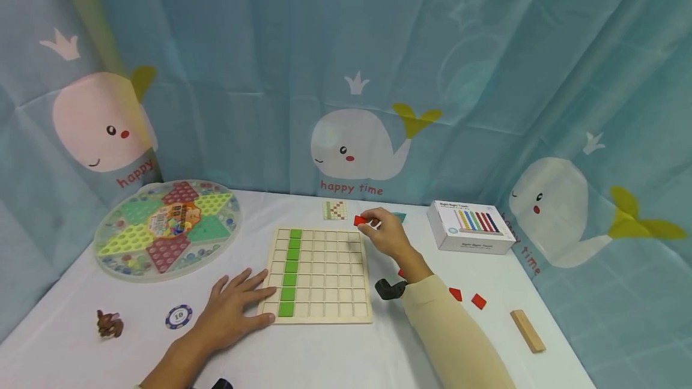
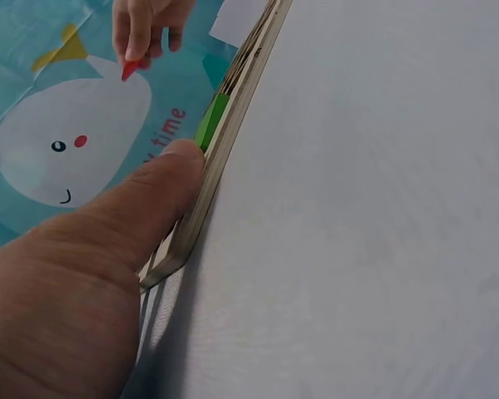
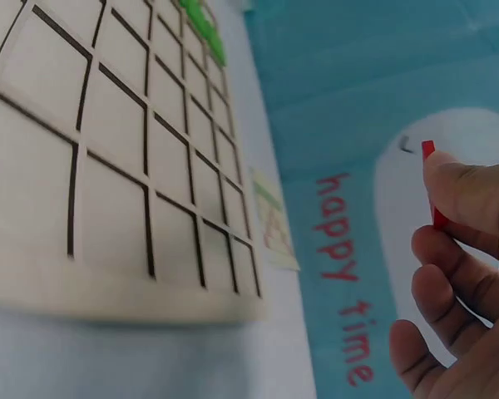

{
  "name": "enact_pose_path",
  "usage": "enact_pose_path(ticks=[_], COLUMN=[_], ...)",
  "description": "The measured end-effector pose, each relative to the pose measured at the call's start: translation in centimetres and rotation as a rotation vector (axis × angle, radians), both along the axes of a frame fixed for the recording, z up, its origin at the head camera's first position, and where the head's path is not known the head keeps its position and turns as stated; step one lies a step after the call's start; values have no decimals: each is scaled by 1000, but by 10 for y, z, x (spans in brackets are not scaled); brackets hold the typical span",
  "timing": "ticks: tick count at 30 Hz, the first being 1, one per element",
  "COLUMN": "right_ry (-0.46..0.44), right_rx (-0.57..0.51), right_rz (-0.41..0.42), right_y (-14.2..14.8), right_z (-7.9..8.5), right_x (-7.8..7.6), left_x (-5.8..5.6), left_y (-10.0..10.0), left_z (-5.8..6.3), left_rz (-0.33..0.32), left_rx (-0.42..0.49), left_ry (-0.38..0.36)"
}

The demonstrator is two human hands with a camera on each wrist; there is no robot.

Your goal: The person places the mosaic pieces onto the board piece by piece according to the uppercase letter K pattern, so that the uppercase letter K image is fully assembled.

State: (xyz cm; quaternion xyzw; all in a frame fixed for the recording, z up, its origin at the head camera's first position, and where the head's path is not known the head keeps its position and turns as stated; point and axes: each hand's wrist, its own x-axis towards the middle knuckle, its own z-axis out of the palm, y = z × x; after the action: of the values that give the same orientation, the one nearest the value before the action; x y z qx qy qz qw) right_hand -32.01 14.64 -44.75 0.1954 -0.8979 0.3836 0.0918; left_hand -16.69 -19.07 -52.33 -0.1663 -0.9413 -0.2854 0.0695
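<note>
A wooden grid board (image 1: pixel 337 319) lies on the table, its second column from the left filled with green square tiles (image 1: pixel 290 280). My left hand (image 1: pixel 229 314) rests on the board's lower left edge, fingers spread and straight; in the left wrist view the thumb (image 2: pixel 141 199) lies along the rim beside a green tile (image 2: pixel 211 122). Between thumb and fingertips, my right hand (image 1: pixel 386 233) pinches a red square tile (image 1: pixel 360 220) over the board's far right corner. The right wrist view has this red tile (image 3: pixel 433 187) edge-on, raised above the board.
Behind the board lies a small pattern card (image 1: pixel 335 210). Loose red tiles (image 1: pixel 479 301) and a wooden block (image 1: pixel 527 331) are on the right, with an abacus box (image 1: pixel 470 227) behind. A round checkers board (image 1: pixel 167 230), a poker chip (image 1: pixel 179 316) and a brown figurine (image 1: pixel 110 323) sit left.
</note>
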Motion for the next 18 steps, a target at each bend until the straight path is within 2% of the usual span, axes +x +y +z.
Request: enact_pose_path(ticks=[8,18], right_ry=[-66,-203], right_rx=[17,149], right_rz=[69,39], right_y=[-22,-29], right_z=[-10,-29], right_x=[-13,-26], left_x=[0,1], left_y=[1,2], left_z=[1,3], left_rz=[4,11], left_rx=[-10,-24], left_ry=[0,-6])
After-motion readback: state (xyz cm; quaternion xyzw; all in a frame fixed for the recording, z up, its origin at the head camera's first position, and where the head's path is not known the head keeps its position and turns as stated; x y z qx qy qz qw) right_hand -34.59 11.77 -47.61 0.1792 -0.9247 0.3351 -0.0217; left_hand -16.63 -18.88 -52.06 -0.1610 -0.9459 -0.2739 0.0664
